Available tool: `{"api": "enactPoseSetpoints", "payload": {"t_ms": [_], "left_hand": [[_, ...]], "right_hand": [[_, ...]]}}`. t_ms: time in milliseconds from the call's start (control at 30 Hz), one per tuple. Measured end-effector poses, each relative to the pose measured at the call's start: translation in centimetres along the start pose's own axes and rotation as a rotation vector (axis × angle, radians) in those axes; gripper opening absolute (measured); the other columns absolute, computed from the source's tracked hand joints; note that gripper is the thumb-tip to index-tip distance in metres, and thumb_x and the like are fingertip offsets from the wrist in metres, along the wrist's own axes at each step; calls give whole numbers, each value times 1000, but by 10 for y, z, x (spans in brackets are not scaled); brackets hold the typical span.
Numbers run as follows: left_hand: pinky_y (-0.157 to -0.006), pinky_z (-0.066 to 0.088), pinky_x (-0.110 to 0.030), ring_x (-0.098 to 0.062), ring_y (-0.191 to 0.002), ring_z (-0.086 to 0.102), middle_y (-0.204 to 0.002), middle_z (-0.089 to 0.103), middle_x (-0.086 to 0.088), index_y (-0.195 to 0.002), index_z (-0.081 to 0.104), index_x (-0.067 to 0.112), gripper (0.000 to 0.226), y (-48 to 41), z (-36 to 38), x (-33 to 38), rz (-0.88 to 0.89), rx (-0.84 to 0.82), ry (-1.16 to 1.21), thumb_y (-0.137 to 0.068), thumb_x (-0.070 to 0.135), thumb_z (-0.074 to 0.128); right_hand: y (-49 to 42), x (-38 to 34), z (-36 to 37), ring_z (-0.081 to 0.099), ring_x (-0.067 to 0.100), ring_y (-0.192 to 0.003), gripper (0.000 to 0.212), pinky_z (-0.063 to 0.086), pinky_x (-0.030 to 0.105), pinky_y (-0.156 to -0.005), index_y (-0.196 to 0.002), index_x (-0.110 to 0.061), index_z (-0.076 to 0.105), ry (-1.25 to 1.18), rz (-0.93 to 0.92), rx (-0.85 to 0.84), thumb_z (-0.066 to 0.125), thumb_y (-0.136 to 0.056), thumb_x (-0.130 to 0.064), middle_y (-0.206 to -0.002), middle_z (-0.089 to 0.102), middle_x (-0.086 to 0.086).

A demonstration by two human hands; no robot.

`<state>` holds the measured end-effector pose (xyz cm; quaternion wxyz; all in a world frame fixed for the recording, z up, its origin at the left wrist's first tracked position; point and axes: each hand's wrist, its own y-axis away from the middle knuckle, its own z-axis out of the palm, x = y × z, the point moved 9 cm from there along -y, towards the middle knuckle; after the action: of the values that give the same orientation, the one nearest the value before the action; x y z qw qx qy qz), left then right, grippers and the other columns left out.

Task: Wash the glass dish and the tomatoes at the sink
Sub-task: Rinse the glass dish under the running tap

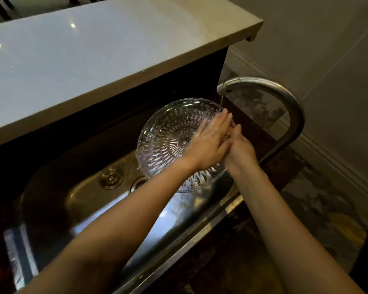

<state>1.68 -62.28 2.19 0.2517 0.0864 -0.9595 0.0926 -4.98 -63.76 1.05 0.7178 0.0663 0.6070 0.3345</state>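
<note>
glass dish seemingly above sink, tap right, counter behind

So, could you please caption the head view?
Left hand flat inside the glass dish, right hand holding its rim, under the running tap.

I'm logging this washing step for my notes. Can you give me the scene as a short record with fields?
glass dish: held tilted over the sink
water: thin stream from the faucet, landing at the dish's far rim
left hand: flat, fingers straight, on the dish's inside
right hand: holds the dish at its right rim
tomatoes: none clearly visible
</note>
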Motion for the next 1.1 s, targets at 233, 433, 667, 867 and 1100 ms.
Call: {"api": "enactPoseSetpoints", "payload": {"t_ms": [233,433,667,867,1100], "left_hand": [[-116,-7,-41,-14,-146,-4,-159,0,6,-148,5,31,54,-17,-26,-80,-101,25,-144,-98,48,15],[-100,43,-44,-27,-127,47,-153,28,-10,-149,5,28,63,60,-18,-164,-631,81,293,-96,50,31],[-62,59,-30,-23,-82,72,-114,63,-15,-132,41,14,37,124,6,-152,-888,422,1531,-97,22,45],[-112,15,-50,-24,-145,-9,-158,-9,7,-147,13,35,78,130,-25,-114,-479,156,296,-83,62,48],[-112,-13,-60,-27,-138,-35,-155,-22,9,-140,-2,52,91,156,-23,-97,-253,-130,-86,-61,93,19]], "right_hand": [[6,-5,-13,65,30,-95,47,55,40,-77,-122,-6,50,-68,13,-8,23,-101,-38,-117,61,22],[1,-15,-17,65,31,-99,39,50,49,-93,-108,-13,56,25,-44,26,27,-100,-38,-115,64,21],[-14,-14,-8,70,29,-86,39,57,37,-68,-107,-12,59,104,-63,-46,31,-100,-38,-104,67,18],[-23,-2,-11,67,30,-85,39,55,40,-70,-100,-9,56,11,6,-21,27,-101,-35,-101,64,21],[-25,1,-11,66,30,-79,43,53,39,-61,-96,-9,56,42,125,-38,24,-101,-36,-96,64,20]]}}
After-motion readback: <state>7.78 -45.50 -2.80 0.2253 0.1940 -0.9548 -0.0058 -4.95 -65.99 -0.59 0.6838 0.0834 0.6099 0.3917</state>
